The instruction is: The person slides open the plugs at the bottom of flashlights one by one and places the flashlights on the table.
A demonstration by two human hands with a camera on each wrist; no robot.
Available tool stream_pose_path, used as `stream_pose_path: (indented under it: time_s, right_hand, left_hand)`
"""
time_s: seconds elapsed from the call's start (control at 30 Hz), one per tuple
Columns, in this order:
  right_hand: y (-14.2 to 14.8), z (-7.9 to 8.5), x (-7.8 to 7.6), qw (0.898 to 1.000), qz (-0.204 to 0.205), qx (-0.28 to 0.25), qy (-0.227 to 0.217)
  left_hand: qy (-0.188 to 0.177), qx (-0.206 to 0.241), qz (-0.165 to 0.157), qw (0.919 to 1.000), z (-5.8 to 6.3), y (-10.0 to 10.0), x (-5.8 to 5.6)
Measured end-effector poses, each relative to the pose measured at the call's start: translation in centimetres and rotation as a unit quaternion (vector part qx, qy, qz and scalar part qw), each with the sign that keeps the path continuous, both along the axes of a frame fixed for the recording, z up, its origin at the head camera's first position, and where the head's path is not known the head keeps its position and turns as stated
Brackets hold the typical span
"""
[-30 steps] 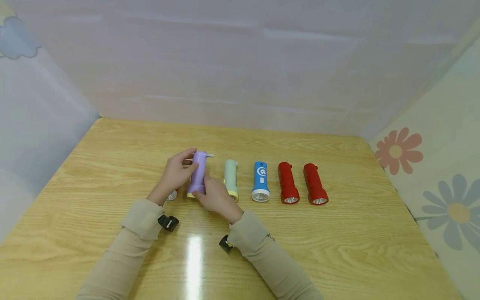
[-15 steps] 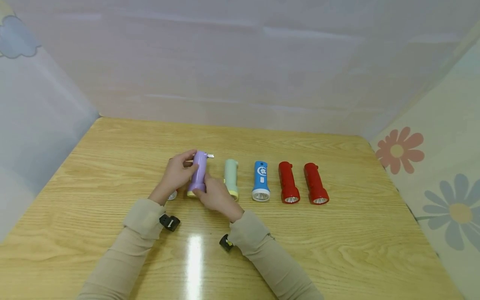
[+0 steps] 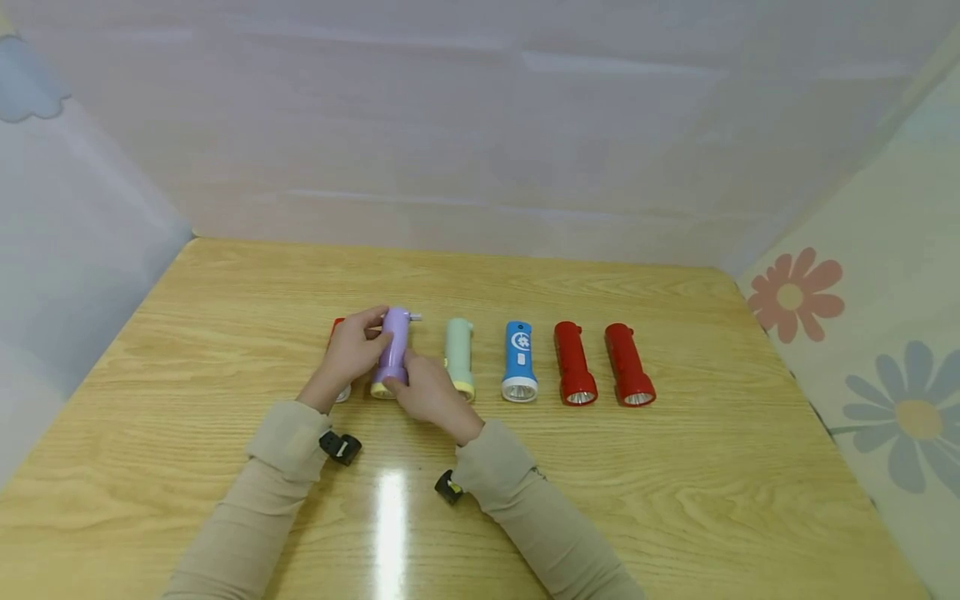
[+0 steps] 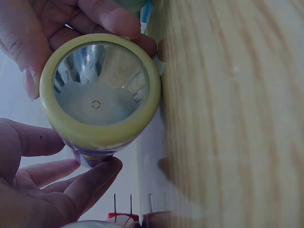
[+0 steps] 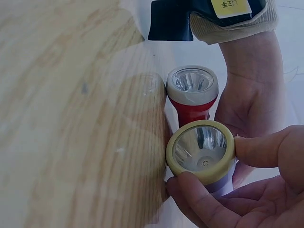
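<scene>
In the head view, a purple flashlight with a yellow rim lies between both hands, its lens end toward the person. My left hand grips it near the tail, thumb on top. Close by, my right hand holds the lens end; in the right wrist view its fingers pinch the rim. Metal plug prongs stick out to the right at the tail. Behind the left hand, a red flashlight with a white rim is partly hidden.
To the right, in a row on the wooden table, lie a pale green flashlight, a blue one with a white rim, and two red ones, a nearer one and one at the row's end. A pale backdrop stands behind.
The purple flashlight's tail has come down slightly, and its prongs now show less. More of the leftmost red flashlight has come into sight. Both hands keep their hold.
</scene>
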State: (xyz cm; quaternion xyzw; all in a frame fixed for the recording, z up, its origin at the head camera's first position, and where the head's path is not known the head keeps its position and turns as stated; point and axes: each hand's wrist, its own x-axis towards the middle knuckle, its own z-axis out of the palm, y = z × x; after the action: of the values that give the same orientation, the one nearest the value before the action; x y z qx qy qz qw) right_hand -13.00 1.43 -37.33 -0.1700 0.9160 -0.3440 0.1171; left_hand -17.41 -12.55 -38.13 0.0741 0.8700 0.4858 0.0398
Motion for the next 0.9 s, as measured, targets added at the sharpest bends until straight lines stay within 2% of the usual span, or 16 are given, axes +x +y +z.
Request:
stream_pose_path:
  time_s: [0.5,0.9]
  right_hand:
    - [-0.03,-0.1,0.02,1.0,0.001,0.004,0.007]
    - [-0.08,-0.13,-0.16,1.0,-0.001,-0.002,0.001]
  left_hand:
    - [-0.038,-0.015,-0.005,0.9991,-0.08,0.09,-0.26]
    - [-0.043,-0.025,-0.001,0.9987,-0.23,0.14,-0.57]
